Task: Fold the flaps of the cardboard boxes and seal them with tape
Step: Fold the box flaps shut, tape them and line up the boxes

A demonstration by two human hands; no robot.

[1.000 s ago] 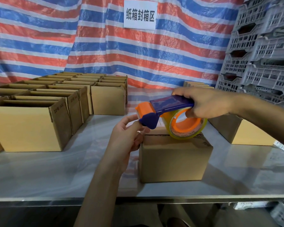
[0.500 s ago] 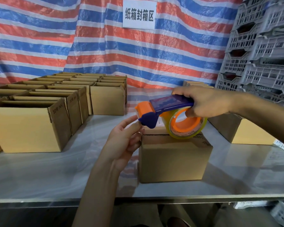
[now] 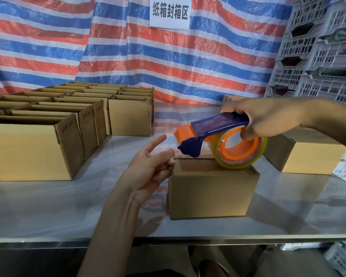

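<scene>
Tarpaulin (image 3: 128, 56) of woven red, white and blue stripes backs the station, with a white paper sign (image 3: 170, 12) fixed high on it. Below, the desk (image 3: 48, 206), smooth, grey and glossy enough to mirror the stripes, carries everything. Grey latticed plastic crates (image 3: 318, 47) are stacked at the right. At the left, open cardboard boxes (image 3: 28, 150) stand packed side by side, probably queued for sealing. The closed box (image 3: 210, 192), matte brown corrugated board with its flaps folded flat, sits near the desk's front edge, within reach of both hands; a second shut box (image 3: 308, 158) lies apart, behind and to the right. The right hand (image 3: 268, 118) curls round the blue handle of the tape dispenser (image 3: 214, 128), resting the clear tape roll (image 3: 228, 162) on the box top with the orange-guarded cutter over the left edge, apparently where a strip starts or ends. The left hand (image 3: 148, 166), fingers spread and relaxed, reaches the box's upper left corner, likely to steady it; contact cannot be confirmed.
</scene>
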